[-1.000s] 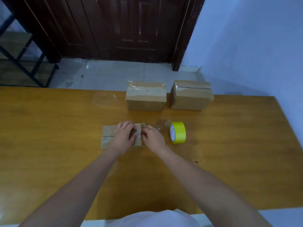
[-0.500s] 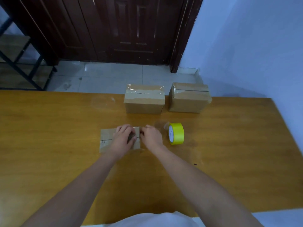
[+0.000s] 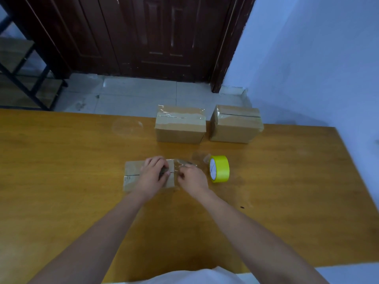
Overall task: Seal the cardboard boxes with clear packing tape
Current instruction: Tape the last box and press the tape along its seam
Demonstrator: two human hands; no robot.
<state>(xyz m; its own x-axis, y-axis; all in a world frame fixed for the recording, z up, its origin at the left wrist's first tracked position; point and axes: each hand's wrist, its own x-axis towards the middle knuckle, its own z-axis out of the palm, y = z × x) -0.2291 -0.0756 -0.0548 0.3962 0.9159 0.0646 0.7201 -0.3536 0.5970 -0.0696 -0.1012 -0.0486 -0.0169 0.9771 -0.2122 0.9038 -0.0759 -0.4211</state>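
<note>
A small cardboard box lies flat on the wooden desk, a little left of the middle and nearer than the other boxes. A dark seam runs left to right across its top. The left hand rests on the right half of the box, its fingers bent down over the top near the seam; whether they pinch anything cannot be told. The right hand sits just beside the box's right end, its grip clamped on a strip of clear tape. The strip runs from the box's far right corner rightward toward the yellow tape roll. The roll stands on its edge just right of the right hand, its white core facing left.

Farther off, by the far edge of the desk, two larger cardboard boxes stand side by side with a narrow gap between them. The left one has glossy tape over its top seam and down its front; the right one also shows tape over its top.

Beyond the desk lie a pale tiled floor and a dark wooden door. A light blue wall stands at the right, and a black metal shelf frame at the far left.
</note>
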